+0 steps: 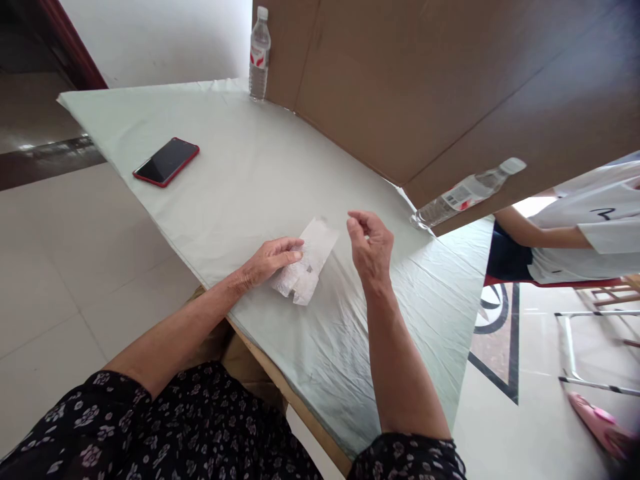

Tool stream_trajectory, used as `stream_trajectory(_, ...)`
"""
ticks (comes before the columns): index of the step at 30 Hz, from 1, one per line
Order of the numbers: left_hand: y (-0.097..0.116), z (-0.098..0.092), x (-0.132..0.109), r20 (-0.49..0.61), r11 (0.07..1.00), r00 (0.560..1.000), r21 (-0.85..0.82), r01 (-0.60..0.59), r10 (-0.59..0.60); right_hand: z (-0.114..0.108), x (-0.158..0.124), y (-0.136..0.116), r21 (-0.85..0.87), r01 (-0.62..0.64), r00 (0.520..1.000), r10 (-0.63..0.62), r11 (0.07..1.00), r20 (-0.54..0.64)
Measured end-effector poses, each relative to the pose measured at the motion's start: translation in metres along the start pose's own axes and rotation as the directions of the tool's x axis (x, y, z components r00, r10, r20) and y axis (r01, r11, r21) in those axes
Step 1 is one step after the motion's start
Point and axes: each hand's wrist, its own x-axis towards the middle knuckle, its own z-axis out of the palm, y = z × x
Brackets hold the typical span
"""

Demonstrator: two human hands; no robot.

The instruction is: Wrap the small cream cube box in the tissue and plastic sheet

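Covering the counter [313, 423] is a pale green cloth [225, 167], pretty wrinkled down toward the near right side, with a strip of bare wood peeking out along the front edge. A big brown cardboard panel [425, 87] stands along the far side, folded at an angle. One water bottle [259, 63] is upright by the panel's left end, and a second bottle [465, 193] sits at its right end, slanting in this view, though I can't tell if it's really leaning. Over on the left there's a phone [167, 162] in a red case, lying screen up.

Crinkly white sheet [323, 243] is near the front of the counter, can't tell if paper or plastic. Left hand [275, 259] is resting on its left side, loose and unclenched. Right hand [371, 247] is just right of it, apart from it, fingers curled in; no idea if anything's pinched in there.

Room-wise: white wall [155, 40], dark red frame [80, 40] in the corner, shiny pale floor tiles [75, 300] with a dark band. Off right, past the panel, a person in a white shirt [600, 227] is on a red seat [600, 283], with a metal frame [570, 347] and a pink shoe [597, 420] lower down.
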Motion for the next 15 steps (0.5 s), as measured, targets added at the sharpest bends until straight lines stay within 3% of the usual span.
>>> stream_trajectory(4,-0.002,-0.001,-0.001,-0.012,0.999,1.0,0.028,-0.016,0.017,-0.006,-0.035,-0.024,-0.045,0.147,0.981,-0.14,0.988,0.134)
stream_trajectory(8,-0.004,-0.003,-0.001,-0.02,0.997,0.999,0.061,-0.037,0.038,-0.005,-0.047,-0.04,-0.262,0.16,0.934,-0.06,0.952,0.352)
stream_trajectory(11,-0.004,-0.004,0.0,-0.019,0.996,0.998,0.077,-0.052,0.053,-0.007,-0.046,-0.05,-0.329,0.258,0.847,-0.05,0.908,0.529)
stream_trajectory(13,-0.004,-0.004,0.0,-0.032,0.994,0.998,0.093,-0.053,0.056,-0.008,-0.045,-0.053,-0.354,0.306,0.807,-0.043,0.884,0.59)
stream_trajectory(15,-0.002,-0.004,-0.001,-0.039,0.992,0.998,0.115,-0.053,0.058,-0.011,-0.042,-0.051,-0.391,0.282,0.811,0.001,0.876,0.585)
